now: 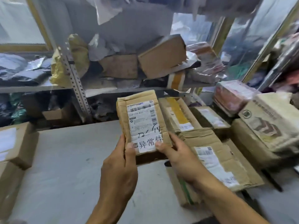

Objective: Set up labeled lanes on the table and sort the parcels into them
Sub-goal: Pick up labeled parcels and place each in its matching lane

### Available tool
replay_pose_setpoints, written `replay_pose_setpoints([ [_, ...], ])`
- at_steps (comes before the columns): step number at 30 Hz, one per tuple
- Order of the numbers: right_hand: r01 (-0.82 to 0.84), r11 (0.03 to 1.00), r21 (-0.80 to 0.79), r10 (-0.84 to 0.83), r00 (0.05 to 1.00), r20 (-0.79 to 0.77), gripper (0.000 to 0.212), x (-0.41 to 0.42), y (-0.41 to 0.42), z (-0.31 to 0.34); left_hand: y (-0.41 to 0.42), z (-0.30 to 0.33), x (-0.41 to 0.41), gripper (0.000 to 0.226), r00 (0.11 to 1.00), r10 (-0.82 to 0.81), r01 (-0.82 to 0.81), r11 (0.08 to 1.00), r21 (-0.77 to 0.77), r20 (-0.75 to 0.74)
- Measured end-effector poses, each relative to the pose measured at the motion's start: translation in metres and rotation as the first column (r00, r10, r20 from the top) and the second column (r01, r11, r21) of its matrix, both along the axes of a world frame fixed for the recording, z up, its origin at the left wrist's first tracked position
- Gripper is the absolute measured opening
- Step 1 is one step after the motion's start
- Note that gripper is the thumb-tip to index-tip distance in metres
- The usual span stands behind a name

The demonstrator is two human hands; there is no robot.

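Both hands (pixel 119 165) (pixel 179 152) grip a creased, seemingly oblong cardboard parcel (pixel 140 120)

Small print on shipping label (pixel 142 125) of held parcel (pixel 140 120) too fine to read. Parcel's near end hidden behind left hand (pixel 119 167) and right hand (pixel 176 152) thumbs. Cartons at worktop (pixel 72 159) left edge (pixel 13 146) cut off by frame. Shelf contents (pixel 129 62) behind blurred, wrappers indistinct. Stack at right edge (pixel 268 123) smeared, printing unreadable. Both forearms run out at bottom.
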State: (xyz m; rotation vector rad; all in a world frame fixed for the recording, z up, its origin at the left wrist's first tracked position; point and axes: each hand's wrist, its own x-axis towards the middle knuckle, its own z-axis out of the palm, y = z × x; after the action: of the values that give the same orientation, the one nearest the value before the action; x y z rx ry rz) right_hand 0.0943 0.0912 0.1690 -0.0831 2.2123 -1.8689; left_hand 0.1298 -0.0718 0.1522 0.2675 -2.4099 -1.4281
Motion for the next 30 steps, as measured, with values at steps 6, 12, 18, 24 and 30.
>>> replay_pose_setpoints([
  [6, 0.057, 0.998, 0.015, -0.056, 0.998, -0.041, 0.019, -0.002, 0.121, 0.031, 0.105, 0.031, -0.016, 0.051, 0.991, -0.107, 0.099, 0.99, -0.099, -0.08],
  [12, 0.148, 0.989, 0.018, -0.148, 0.989, -0.026, 0.023, 0.004, 0.188, 0.027, 0.166, 0.032, -0.026, 0.065, 0.974, -0.224, 0.221, 0.968, -0.119, -0.017],
  [18, 0.203, 0.979, -0.017, -0.203, 0.979, 0.015, 0.024, 0.013, 0.224, 0.015, 0.199, 0.03, -0.036, 0.066, 0.947, -0.317, 0.322, 0.939, -0.124, 0.062],
  [24, 0.318, 0.948, 0.002, -0.318, 0.948, 0.021, 0.038, 0.025, 0.231, 0.013, 0.21, 0.03, -0.043, 0.065, 0.91, -0.41, 0.414, 0.896, -0.158, 0.057],
  [30, 0.423, 0.906, 0.027, -0.422, 0.906, -0.014, 0.029, 0.036, 0.243, 0.013, 0.221, 0.034, -0.046, 0.05, 0.877, -0.477, 0.478, 0.859, -0.184, 0.055],
])
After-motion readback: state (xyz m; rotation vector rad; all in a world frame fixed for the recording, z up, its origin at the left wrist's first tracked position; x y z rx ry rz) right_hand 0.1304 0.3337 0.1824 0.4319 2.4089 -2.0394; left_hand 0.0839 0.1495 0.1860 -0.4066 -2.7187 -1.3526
